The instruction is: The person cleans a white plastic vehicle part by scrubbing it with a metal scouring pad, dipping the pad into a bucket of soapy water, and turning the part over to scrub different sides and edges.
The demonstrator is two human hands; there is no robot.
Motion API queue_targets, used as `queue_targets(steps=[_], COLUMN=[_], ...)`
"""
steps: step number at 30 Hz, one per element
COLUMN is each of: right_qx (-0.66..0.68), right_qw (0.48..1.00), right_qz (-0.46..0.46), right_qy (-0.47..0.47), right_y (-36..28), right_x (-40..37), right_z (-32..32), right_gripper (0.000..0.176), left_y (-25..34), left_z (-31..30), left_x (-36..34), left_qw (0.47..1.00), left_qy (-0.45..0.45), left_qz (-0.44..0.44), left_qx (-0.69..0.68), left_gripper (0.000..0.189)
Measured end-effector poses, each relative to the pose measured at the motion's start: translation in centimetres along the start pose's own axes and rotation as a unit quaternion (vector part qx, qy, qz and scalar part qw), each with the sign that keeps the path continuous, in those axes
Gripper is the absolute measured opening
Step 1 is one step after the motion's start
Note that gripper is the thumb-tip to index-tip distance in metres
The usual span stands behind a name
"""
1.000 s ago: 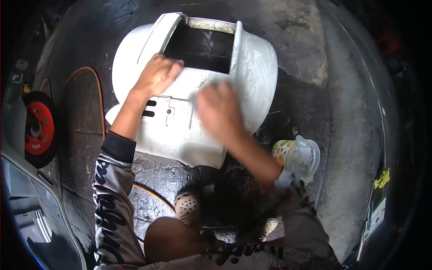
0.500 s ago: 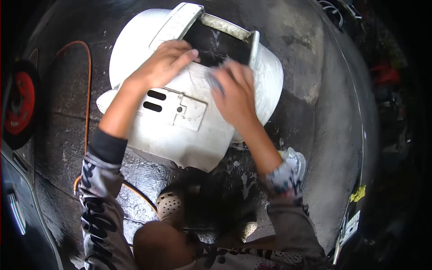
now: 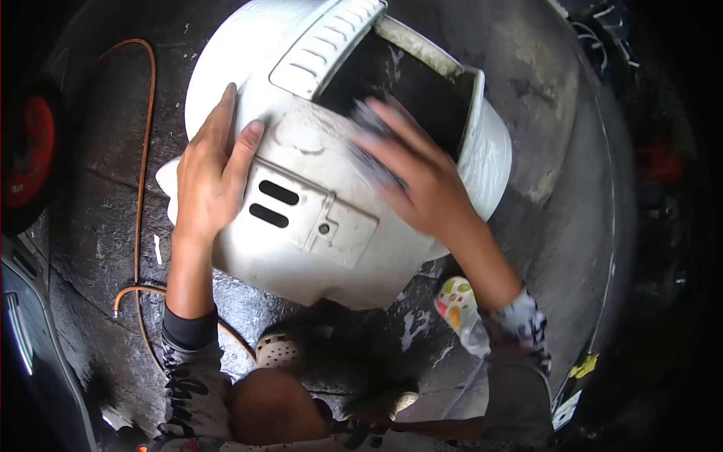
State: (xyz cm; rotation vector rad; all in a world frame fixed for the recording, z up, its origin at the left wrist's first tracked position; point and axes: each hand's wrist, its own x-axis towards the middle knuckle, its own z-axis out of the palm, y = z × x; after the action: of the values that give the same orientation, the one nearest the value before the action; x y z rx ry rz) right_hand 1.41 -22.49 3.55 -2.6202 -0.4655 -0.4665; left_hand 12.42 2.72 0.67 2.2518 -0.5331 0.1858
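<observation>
A large white plastic body panel, wet and smeared, lies on the dark wet floor in front of me. It has two dark slots, a square hatch and a ribbed strip by a dark opening. My left hand lies flat on the panel's left side with fingers spread. My right hand presses a dark grey abrasive pad against the panel near the opening; the hand is blurred.
An orange hose runs along the floor at left. A red wheel stands at the far left. A small colourful plastic container sits by my right forearm. My knee and sandalled feet are below the panel.
My left hand has slid from the opening's edge down to the panel's left side. My right hand with the pad has moved right and downward. The view has come closer.
</observation>
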Motion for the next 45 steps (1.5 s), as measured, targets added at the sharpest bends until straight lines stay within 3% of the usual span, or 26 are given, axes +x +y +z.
queue_targets(steps=[2, 6, 9, 12, 16, 18, 19, 20, 21, 22, 24, 26, 28, 30, 32, 33, 35, 36, 37, 38, 40, 43, 45], right_qx=[-0.023, -0.049, 0.002, -0.007, -0.039, 0.081, 0.079, 0.172, 0.265, 0.270, -0.034, -0.045, -0.055, -0.038, 0.003, 0.005, 0.052, 0.056, 0.034, 0.013, 0.018, -0.064, -0.049], right_qw=[0.996, 0.996, 0.997, 0.994, 0.998, 0.995, 0.996, 0.980, 0.947, 0.948, 0.998, 0.997, 0.996, 0.996, 0.994, 0.989, 0.966, 0.965, 0.958, 0.950, 0.947, 0.946, 0.945], right_qz=[0.067, 0.009, -0.077, -0.100, -0.011, 0.020, 0.011, 0.095, 0.178, 0.170, 0.058, 0.053, 0.067, 0.067, 0.097, 0.102, 0.159, 0.158, 0.190, 0.223, 0.233, 0.243, 0.245], right_qy=[-0.057, -0.069, -0.027, -0.034, -0.038, -0.054, -0.050, -0.034, -0.021, -0.019, 0.021, 0.029, 0.031, 0.042, 0.043, 0.104, 0.199, 0.203, 0.211, 0.219, 0.221, 0.204, 0.211], right_y=[-0.6, -0.4, -1.3, -0.9, -2.0, -1.1, -0.9, -0.7, -0.6, -0.3, 0.1, -0.8, -0.7, 0.4, 0.2, 0.5, 1.0, 1.6, 2.5, 3.4, 4.8, 5.7, 5.7], right_x=[-4.3, -2.3, 6.8, 7.8, 3.3, 1.7, 1.3, 0.7, -0.1, -1.2, -3.4, -3.7, -5.1, -5.5, -5.8, -5.9, -6.5, -6.7, -6.6, -6.4, -5.3, -4.1, -4.6], right_z=[-3.6, -2.3, 3.3, 4.1, 0.9, 1.4, 1.0, 0.4, -0.1, -0.5, -1.2, -2.1, -2.3, -1.6, -1.3, -0.9, 0.2, 0.8, 1.0, 1.1, 0.8, 1.2, 1.5], right_gripper=[0.061, 0.055, 0.040, 0.053, 0.069, 0.081, 0.081, 0.077, 0.074, 0.074, 0.062, 0.054, 0.046, 0.042, 0.041, 0.041, 0.042, 0.042, 0.042, 0.043, 0.036, 0.015, 0.016], left_y=[0.4, 0.6, -0.3, 0.1, 4.8, 8.1, 8.6, 8.8, 9.0, 9.0, 8.9, 7.5, 2.5, 1.9, 2.4, 4.5, 11.0, 14.0, 13.8, 12.4, 7.8, 7.4, 8.9], left_z=[0.0, -0.1, 0.2, -0.3, -1.1, 0.1, 0.9, 1.9, 2.7, 4.0, 4.7, 2.5, -1.0, -5.2, -2.4, 0.3, 6.2, 7.4, 7.9, 7.0, 3.4, 2.6, 3.9], left_x=[-0.2, -0.4, -0.5, -0.1, 0.0, 0.5, 1.3, 1.9, 1.8, 1.5, -0.1, -0.7, 0.9, 2.6, 2.1, 1.1, -1.9, -3.2, -3.2, -2.6, -0.1, 1.7, 0.5], left_qw=[0.999, 0.998, 0.996, 0.997, 0.963, 0.950, 0.949, 0.945, 0.950, 0.949, 0.949, 0.947, 0.969, 0.970, 0.982, 0.985, 0.953, 0.949, 0.951, 0.951, 0.979, 0.983, 0.985], left_qy=[-0.002, 0.048, 0.069, 0.044, 0.005, -0.067, -0.092, -0.119, -0.125, -0.138, -0.097, -0.120, -0.095, -0.077, -0.086, -0.076, -0.108, -0.126, -0.085, -0.083, -0.075, -0.011, 0.023], left_qz=[-0.039, 0.038, 0.057, 0.037, 0.267, 0.305, 0.300, 0.295, 0.264, 0.244, 0.295, 0.299, 0.228, 0.138, 0.104, 0.155, 0.279, 0.287, 0.297, 0.296, 0.175, 0.157, 0.141], left_qx=[-0.027, 0.019, -0.023, -0.058, 0.044, 0.004, -0.038, -0.079, -0.112, -0.144, -0.049, 0.016, 0.026, 0.184, 0.129, 0.001, -0.042, 0.026, 0.019, 0.023, 0.077, 0.091, 0.098], left_gripper=[0.063, 0.051, 0.050, 0.055, 0.077, 0.083, 0.083, 0.083, 0.077, 0.064, 0.051, 0.041, 0.032, 0.027, 0.024, 0.026, 0.033, 0.031, 0.031, 0.031, 0.028, 0.023, 0.020])
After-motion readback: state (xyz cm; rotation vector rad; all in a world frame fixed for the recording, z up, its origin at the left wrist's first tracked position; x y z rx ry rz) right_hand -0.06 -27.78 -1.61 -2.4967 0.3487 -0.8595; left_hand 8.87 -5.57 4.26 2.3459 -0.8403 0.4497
